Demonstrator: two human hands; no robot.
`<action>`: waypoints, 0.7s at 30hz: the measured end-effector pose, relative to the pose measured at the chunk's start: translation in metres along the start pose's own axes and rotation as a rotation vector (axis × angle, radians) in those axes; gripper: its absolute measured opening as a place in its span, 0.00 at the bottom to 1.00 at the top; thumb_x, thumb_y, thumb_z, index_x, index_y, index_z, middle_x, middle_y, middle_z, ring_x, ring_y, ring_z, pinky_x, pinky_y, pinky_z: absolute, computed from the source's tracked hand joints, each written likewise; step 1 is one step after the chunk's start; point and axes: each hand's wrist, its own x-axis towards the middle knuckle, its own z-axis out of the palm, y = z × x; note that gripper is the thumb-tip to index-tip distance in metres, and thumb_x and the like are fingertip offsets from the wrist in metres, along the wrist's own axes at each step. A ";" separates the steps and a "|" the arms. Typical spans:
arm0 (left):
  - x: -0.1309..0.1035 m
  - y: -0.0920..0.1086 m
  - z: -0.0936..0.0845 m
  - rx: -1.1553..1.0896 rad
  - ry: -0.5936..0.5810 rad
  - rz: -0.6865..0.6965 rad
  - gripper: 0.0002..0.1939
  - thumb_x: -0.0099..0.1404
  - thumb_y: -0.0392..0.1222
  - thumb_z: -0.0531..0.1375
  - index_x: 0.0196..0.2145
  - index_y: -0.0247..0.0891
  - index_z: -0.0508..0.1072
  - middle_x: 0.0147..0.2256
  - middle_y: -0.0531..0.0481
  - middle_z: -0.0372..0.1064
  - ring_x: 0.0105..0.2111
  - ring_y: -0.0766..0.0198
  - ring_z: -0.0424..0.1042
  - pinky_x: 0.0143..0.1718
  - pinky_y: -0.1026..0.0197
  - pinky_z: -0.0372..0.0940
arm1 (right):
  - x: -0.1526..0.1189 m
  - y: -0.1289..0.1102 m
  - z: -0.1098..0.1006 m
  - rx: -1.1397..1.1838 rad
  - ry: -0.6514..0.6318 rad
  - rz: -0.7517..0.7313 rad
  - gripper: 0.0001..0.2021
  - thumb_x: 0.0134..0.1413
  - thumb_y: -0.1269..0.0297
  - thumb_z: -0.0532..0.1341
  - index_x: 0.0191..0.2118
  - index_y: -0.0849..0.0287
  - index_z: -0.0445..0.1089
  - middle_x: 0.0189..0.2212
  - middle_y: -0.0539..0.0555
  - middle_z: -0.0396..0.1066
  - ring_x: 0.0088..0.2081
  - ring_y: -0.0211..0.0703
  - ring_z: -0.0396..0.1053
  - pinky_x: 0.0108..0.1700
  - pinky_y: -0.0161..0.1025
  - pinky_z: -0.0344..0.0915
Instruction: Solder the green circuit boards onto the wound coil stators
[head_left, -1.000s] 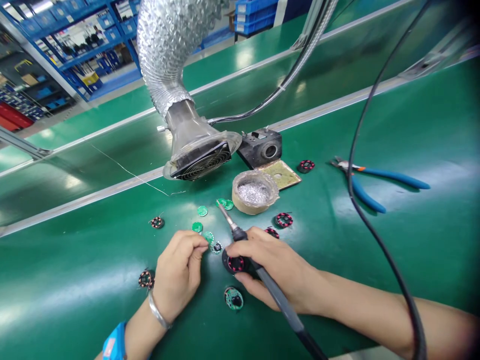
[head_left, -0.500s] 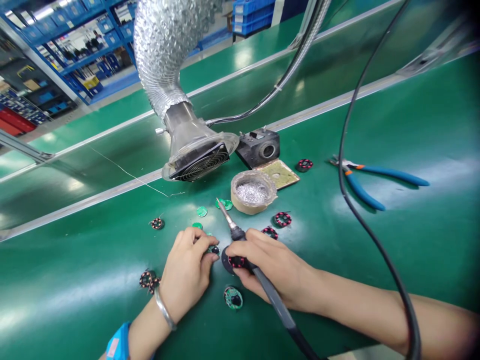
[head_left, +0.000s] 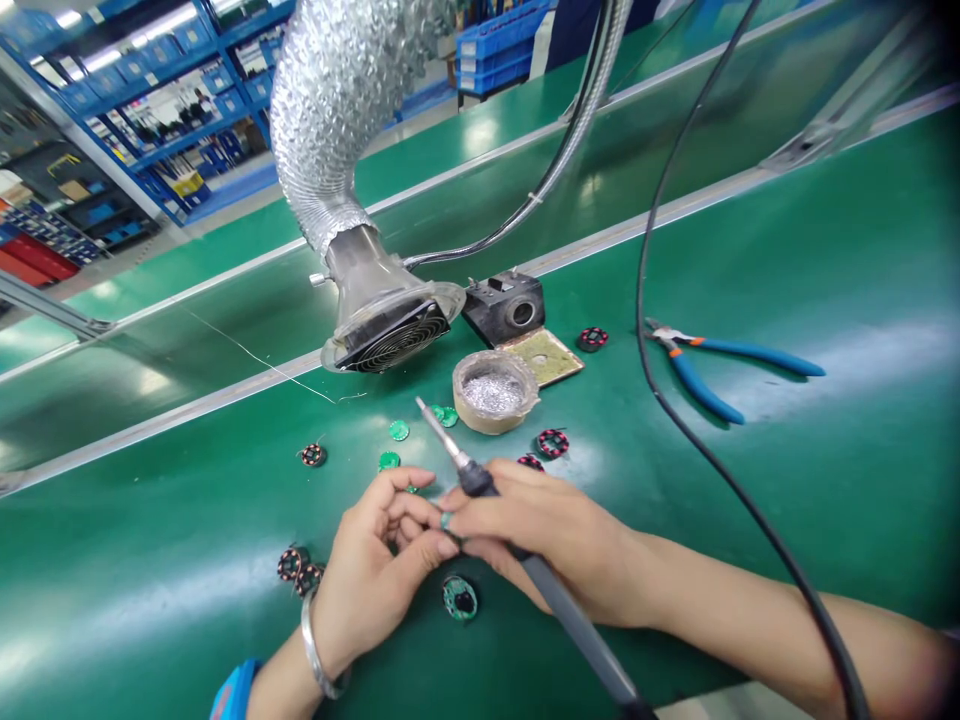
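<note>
Hands (head_left: 450,545) now touching — soldering iron (head_left: 480,485) raised.

The green surface (head_left: 787,270) carries blue pliers (head_left: 731,365), a solder pot (head_left: 495,390), a sponge tray (head_left: 544,355), a black stand (head_left: 504,305), small green discs (head_left: 398,430) and red-wound coils (head_left: 553,443).

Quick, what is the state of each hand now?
Left hand: closed, pinching a small green part at its fingertips.
Right hand: closed, holding the soldering iron, also touching that part.

hands (head_left: 457,545) meeting – soldering iron (head_left: 525,555) (right), green belt (head_left: 787,480)
</note>
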 end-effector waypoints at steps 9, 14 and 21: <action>0.015 -0.015 0.005 0.557 -0.031 0.347 0.19 0.55 0.34 0.66 0.45 0.39 0.72 0.38 0.47 0.66 0.40 0.58 0.66 0.42 0.55 0.63 | -0.004 0.005 -0.009 0.077 -0.010 0.316 0.16 0.51 0.76 0.59 0.46 0.57 0.63 0.38 0.52 0.70 0.37 0.39 0.68 0.39 0.36 0.68; 0.013 -0.025 0.015 0.551 0.103 0.390 0.10 0.56 0.34 0.66 0.37 0.36 0.73 0.34 0.48 0.68 0.35 0.60 0.67 0.37 0.57 0.63 | -0.001 0.001 -0.003 0.129 -0.066 0.303 0.16 0.51 0.77 0.60 0.46 0.57 0.64 0.36 0.51 0.70 0.37 0.39 0.67 0.42 0.37 0.66; 0.006 -0.022 0.001 0.489 -0.001 0.335 0.11 0.61 0.34 0.63 0.42 0.39 0.72 0.38 0.48 0.70 0.39 0.62 0.69 0.41 0.59 0.65 | -0.001 0.006 -0.004 0.137 -0.124 0.256 0.19 0.51 0.76 0.60 0.50 0.57 0.63 0.35 0.52 0.70 0.38 0.40 0.66 0.41 0.38 0.65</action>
